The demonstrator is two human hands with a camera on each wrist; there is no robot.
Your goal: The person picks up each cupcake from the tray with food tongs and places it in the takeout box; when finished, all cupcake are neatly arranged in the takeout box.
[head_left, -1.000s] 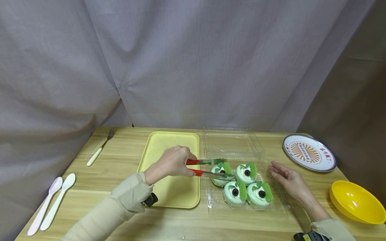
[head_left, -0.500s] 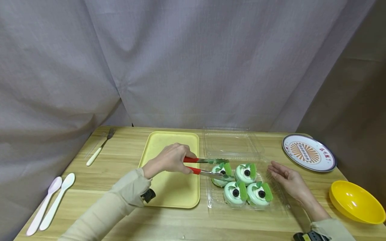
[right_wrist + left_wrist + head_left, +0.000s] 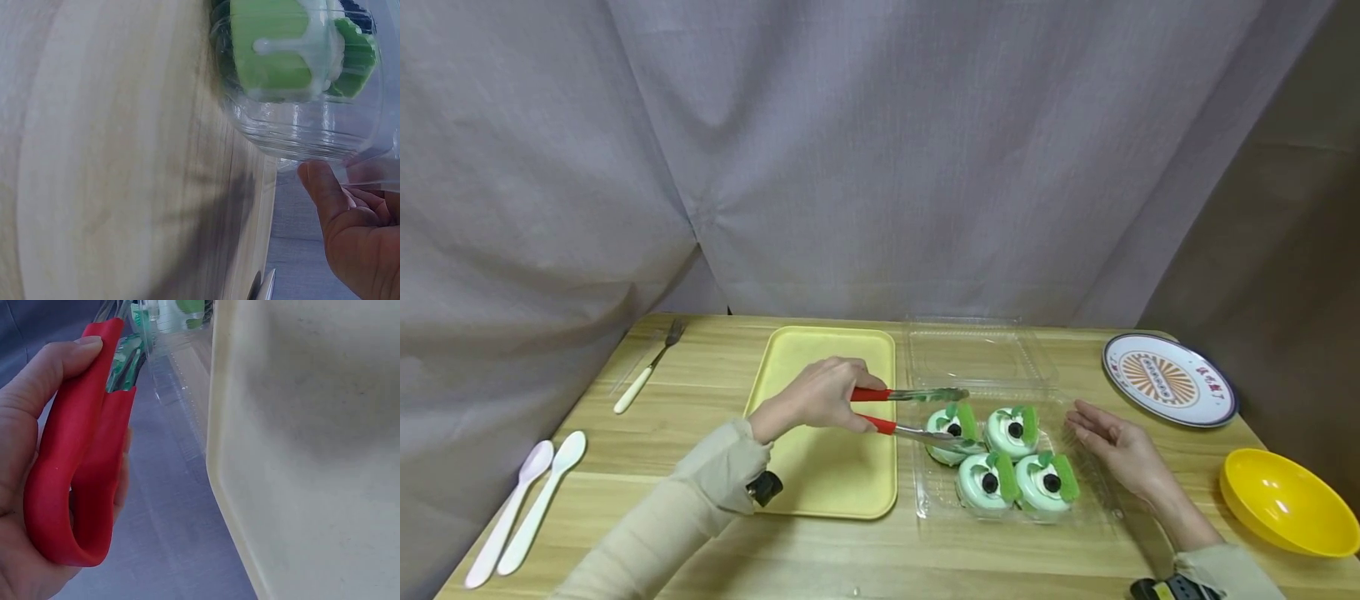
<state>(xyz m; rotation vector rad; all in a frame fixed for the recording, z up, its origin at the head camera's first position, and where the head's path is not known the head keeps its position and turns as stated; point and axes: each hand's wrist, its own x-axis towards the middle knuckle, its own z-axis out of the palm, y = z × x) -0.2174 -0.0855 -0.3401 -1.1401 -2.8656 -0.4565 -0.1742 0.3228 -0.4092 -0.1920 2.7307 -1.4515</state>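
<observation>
My left hand (image 3: pixel 823 393) grips red-handled tongs (image 3: pixel 871 395) from the left, above a yellow tray (image 3: pixel 827 496). Metal arms spread apart reach over the back-left green cake (image 3: pixel 942 454): one arm passes behind it, the other across its front. Several such cakes, each with a dark round topping and a green piece, sit in a clear plastic container (image 3: pixel 928 507). In the left wrist view, thumb and fingers wrap the tongs' red handle (image 3: pixel 94 456). My right hand (image 3: pixel 1120 450) has extended fingers at the container's right side; in the right wrist view a fingertip (image 3: pixel 306 172) meets the clear wall.
Behind the cakes lies the container's open clear lid (image 3: pixel 977 354). A patterned plate (image 3: pixel 1202 379) and a yellow bowl (image 3: pixel 1285 504) stand at the right. On the left are a fork (image 3: pixel 638 387) and two pale spoons (image 3: pixel 505 525), (image 3: pixel 550 500). A grey curtain (image 3: pixel 880 167) hangs behind.
My left hand has drawn slightly left and up with the tongs. The front-left cake has shifted slightly right. My right hand stays at the container's side.
</observation>
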